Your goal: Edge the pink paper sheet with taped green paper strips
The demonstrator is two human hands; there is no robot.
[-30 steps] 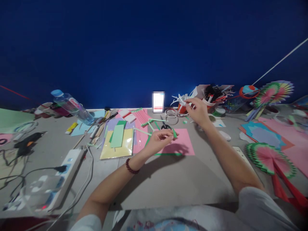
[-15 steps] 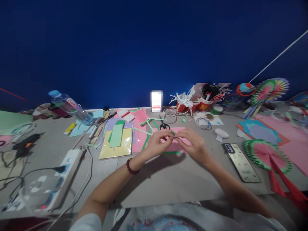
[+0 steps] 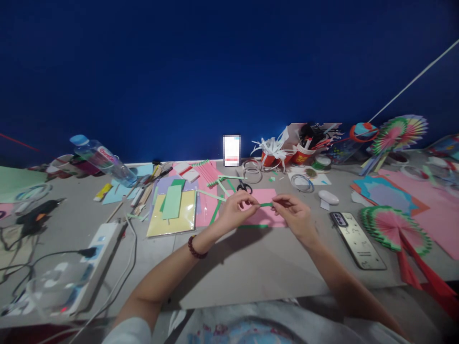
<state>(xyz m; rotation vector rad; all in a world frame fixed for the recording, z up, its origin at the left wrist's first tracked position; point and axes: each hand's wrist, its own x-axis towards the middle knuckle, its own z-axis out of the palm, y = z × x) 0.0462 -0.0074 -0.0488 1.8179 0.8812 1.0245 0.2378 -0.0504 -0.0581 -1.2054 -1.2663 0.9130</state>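
My left hand and my right hand are held close together above a pink paper sheet on the grey table. Both pinch a short green paper strip stretched between their fingertips, the left at its left end, the right at its right end. A dark bead bracelet sits on my left wrist. Black scissors lie just behind the pink sheet.
A phone lies right of my right hand, with folded paper fans beyond it. Yellow and green papers lie to the left, then a power strip, a glue gun and a water bottle. Red cups stand at the back.
My right hand came back from the red cups at the rear to meet the left hand. The two hands have since drawn slightly apart with the green strip between them.
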